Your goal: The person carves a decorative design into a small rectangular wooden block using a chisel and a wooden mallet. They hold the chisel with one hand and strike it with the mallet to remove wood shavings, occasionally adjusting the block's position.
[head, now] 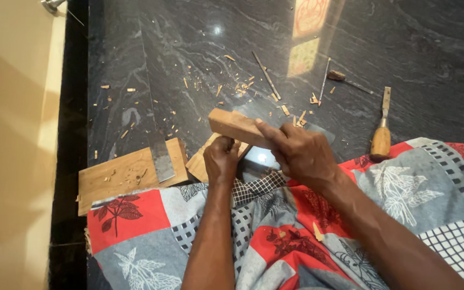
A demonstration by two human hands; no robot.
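Wood fills the middle of the head view: we see a pale wooden block (236, 127) held up above the floor, tilted, with both hands on it. Our left hand (222, 160) is closed in a fist under the block's near end; what it grips is hidden behind the fingers, so we cannot tell whether it holds a tool or only the wood. Our right hand (298, 152) is clamped over the block's right end, index finger stretched along the top edge. Part of another wooden piece (198, 164) shows below the left hand, mostly covered. A flat wooden board (116, 176) lies to the left on the floor, with a grey metal blade (161, 159) resting across it. A wooden-handled chisel (382, 134) lies to the right, touching the edge of the patterned cloth (146, 236) in red, grey and white that covers our lap; both forearms are cut off by the bottom edge. Thin metal tools (267, 76) lie farther out, hard to identify. Dark polished stone floor (414, 48) is strewn with wood chips (243, 86), and a cream wall (12, 145) stands at the left.
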